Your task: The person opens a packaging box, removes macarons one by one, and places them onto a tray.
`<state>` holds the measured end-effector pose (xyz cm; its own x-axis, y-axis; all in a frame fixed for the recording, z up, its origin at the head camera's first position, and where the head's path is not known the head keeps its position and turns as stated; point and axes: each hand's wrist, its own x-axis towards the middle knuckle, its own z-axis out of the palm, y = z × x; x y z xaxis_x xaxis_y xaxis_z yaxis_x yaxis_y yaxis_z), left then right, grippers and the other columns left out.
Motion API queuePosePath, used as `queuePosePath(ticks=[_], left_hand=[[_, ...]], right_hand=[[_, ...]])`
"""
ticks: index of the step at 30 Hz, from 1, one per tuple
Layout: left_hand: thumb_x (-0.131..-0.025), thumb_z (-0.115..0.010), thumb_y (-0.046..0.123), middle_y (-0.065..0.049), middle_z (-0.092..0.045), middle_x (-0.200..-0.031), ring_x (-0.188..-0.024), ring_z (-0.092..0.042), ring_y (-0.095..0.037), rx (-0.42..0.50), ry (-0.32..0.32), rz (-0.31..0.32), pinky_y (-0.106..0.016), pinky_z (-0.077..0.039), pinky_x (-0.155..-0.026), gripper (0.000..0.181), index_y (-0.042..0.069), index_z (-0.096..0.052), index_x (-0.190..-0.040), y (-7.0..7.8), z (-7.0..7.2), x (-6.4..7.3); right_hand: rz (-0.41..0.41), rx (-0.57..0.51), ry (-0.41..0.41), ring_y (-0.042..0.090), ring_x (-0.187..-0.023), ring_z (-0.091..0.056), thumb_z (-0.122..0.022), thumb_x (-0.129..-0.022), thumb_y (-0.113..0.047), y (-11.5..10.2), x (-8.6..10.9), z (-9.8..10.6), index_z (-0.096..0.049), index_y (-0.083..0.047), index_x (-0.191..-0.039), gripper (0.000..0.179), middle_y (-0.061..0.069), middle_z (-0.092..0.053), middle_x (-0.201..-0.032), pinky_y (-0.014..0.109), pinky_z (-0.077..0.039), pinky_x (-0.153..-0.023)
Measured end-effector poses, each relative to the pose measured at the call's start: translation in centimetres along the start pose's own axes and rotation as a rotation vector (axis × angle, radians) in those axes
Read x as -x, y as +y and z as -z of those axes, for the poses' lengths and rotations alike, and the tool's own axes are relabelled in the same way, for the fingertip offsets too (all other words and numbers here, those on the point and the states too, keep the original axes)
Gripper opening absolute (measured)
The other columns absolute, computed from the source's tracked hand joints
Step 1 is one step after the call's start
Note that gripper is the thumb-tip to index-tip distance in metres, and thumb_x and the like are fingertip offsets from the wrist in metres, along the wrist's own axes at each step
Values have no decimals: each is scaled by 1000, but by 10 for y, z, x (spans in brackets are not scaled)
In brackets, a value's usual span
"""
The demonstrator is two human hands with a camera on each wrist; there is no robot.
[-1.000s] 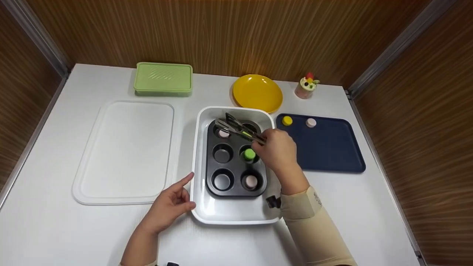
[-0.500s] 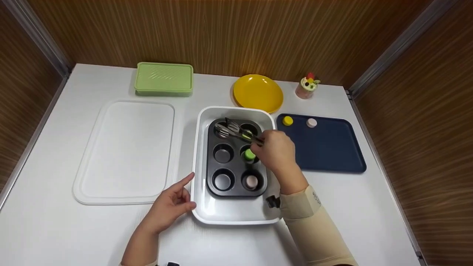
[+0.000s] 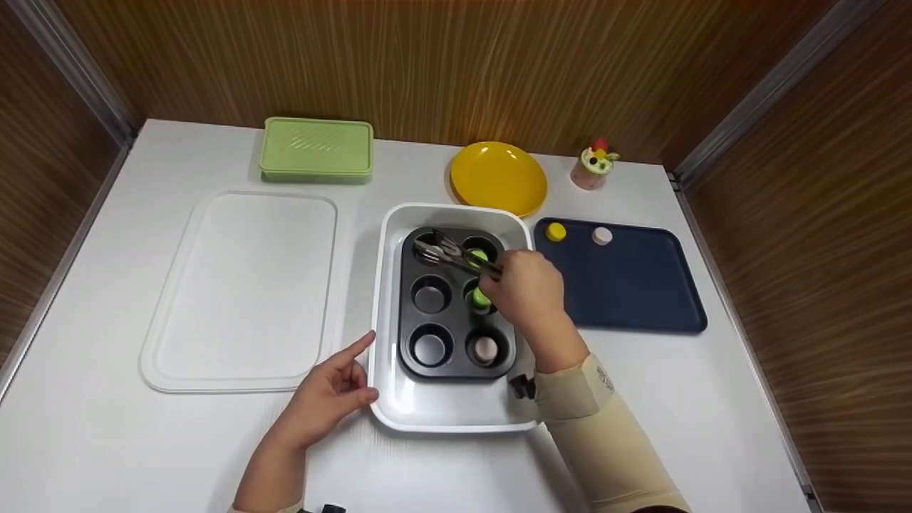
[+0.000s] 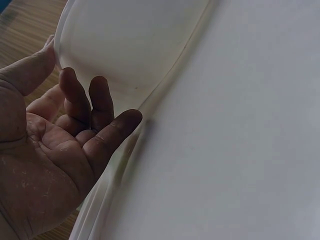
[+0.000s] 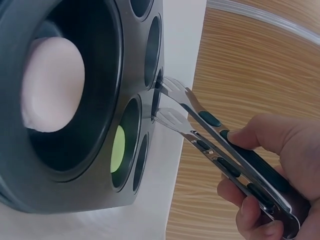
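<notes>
My right hand [image 3: 531,285] grips a pair of metal tongs [image 5: 235,155] with dark inlays. Their slotted tips reach into the back-left cup of a dark muffin tin [image 3: 457,324], where they cover whatever lies inside. Two green round pieces, one in the back-right cup [image 3: 479,255] and one in the middle-right [image 3: 482,298], sit behind the hand. A pale pink piece [image 5: 52,85] lies in the front-right cup. The tin stands in a white tub [image 3: 456,429]. My left hand [image 3: 324,399] touches the tub's left side with thumb and index finger, its other fingers loosely bent.
A navy tray [image 3: 634,285] at the right bears a yellow piece [image 3: 556,231] and a pale pink piece [image 3: 602,236]. Behind stand a yellow plate [image 3: 497,177], a dessert cup [image 3: 591,171] and a green lidded box [image 3: 316,149]. A white lid [image 3: 246,292] lies left of the tub.
The tong tips have sunk lower into the back-left cup and now hide the pink piece seen there earlier. My right hand has shifted slightly left; my left hand stays put.
</notes>
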<state>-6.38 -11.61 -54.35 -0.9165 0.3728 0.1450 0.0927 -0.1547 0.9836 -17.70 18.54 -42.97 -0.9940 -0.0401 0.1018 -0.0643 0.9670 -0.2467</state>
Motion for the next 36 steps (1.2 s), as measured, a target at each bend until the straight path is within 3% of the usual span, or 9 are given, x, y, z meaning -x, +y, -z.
queuePosePath(ticks=[5,16,22,29,36], left_hand=[[-90,-77,-7,-2,-58,-86,-79,-55,-8,-8,6,0,-18,-47,-68,76,-8,-42,-157,0,0,0],[-90,-77,-7,1,-58,-85,-78,-54,-5,-31,-2,14,-17,-47,-67,78,-12,-37,-157,-3,1,0],[-90,-76,-7,-1,-58,-85,-78,-55,-7,-21,-5,-10,-18,-47,-68,77,-12,-38,-156,-4,1,0],[-91,-76,-7,-1,-59,-86,-78,-55,-8,-11,-2,-32,-18,-47,-68,75,-3,-43,-158,-5,1,1],[-91,-76,-7,-1,-59,-86,-78,-55,-7,-27,2,-18,-18,-47,-68,75,-9,-40,-157,-3,1,0]], right_hand=[[23,19,1,27,-58,-54,-76,-88,-23,-5,-1,0,-60,-14,-61,32,3,-56,-62,44,-43,-53],[40,50,38,28,-61,-57,-78,-88,-23,-9,5,-7,-62,-12,-67,28,7,-58,-69,49,-50,-55],[23,33,34,28,-61,-57,-77,-89,-25,-6,6,-8,-62,-13,-66,30,5,-58,-68,46,-49,-55],[12,-17,48,28,-62,-58,-78,-89,-24,-4,8,-5,-66,-13,-68,26,4,-60,-68,46,-49,-56],[31,-56,98,27,-60,-56,-76,-87,-20,-2,10,3,-67,-14,-68,21,3,-59,-68,45,-45,-53]])
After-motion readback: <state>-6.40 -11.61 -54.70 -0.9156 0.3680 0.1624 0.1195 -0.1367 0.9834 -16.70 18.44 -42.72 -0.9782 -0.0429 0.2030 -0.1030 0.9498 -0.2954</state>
